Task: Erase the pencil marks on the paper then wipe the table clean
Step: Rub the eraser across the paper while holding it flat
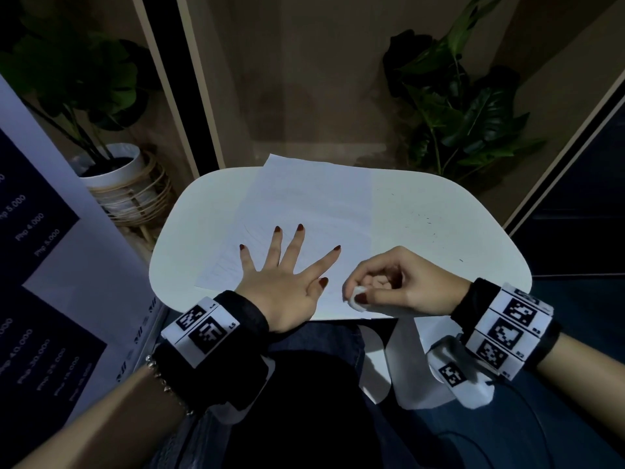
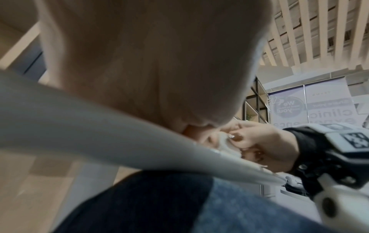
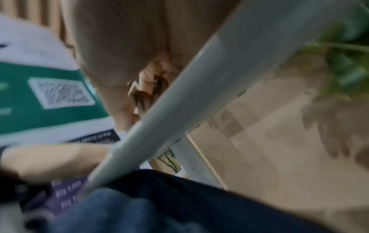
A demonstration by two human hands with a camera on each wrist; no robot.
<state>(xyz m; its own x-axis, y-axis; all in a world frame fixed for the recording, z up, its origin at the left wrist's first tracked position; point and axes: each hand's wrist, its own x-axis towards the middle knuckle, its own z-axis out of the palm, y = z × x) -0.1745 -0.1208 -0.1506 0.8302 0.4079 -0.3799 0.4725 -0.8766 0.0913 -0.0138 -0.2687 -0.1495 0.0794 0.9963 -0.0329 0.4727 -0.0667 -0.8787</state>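
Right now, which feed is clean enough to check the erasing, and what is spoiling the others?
Head view: dim but sharp, left hand flat on the paper, right hand pinching the eraser. Left wrist view: palm fills the frame, soft up close. Right wrist view: heavy motion blur, table edge smeared.

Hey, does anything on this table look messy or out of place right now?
Yes. Dark specks, likely eraser crumbs, are scattered on the table right of the paper, and the paper sits askew, its far corner overhanging the table's edge.
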